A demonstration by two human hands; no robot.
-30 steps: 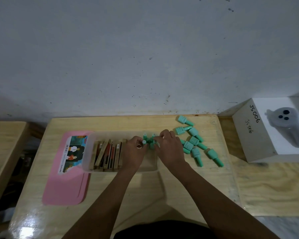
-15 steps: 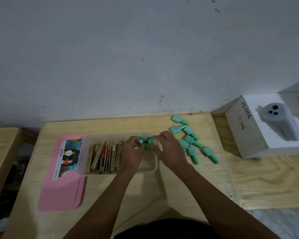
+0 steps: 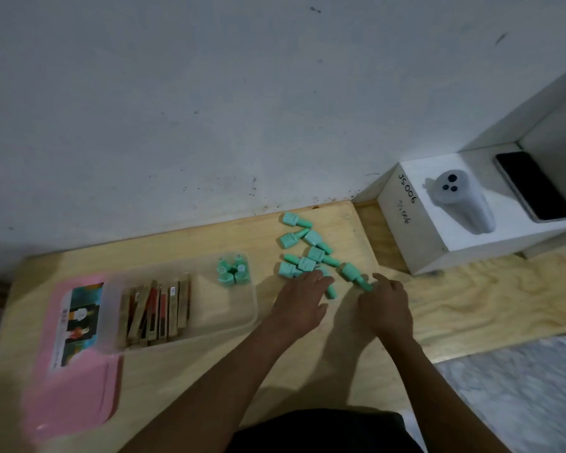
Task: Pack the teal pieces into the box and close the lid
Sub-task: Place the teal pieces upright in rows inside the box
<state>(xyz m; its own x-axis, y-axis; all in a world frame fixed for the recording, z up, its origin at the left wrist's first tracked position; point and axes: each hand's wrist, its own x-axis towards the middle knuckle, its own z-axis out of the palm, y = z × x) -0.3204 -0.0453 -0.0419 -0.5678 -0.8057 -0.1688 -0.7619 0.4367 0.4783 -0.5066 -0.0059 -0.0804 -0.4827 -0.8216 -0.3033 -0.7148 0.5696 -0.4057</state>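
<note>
Against a pale wall, a wooden table (image 3: pixel 183 380) is seen. Four teal pieces (image 3: pixel 234 269) are stood upright in the far right corner of the clear box (image 3: pixel 209 322); its pink lid (image 3: pixel 76 397) is laid at the left. More loose pieces (image 3: pixel 307 250) are scattered to the right. The left hand (image 3: pixel 303 295) is spread, fingers apart, over them; the right hand (image 3: pixel 384 304) touches one with its fingertips (image 3: pixel 378 278), unclenched.

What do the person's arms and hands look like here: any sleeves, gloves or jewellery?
Both forearms are bare to the frame's lower edge, with no sleeves showing. The left hand and right hand wear no gloves; no rings, watch or wristband are visible. A dark garment covers the torso.
</note>
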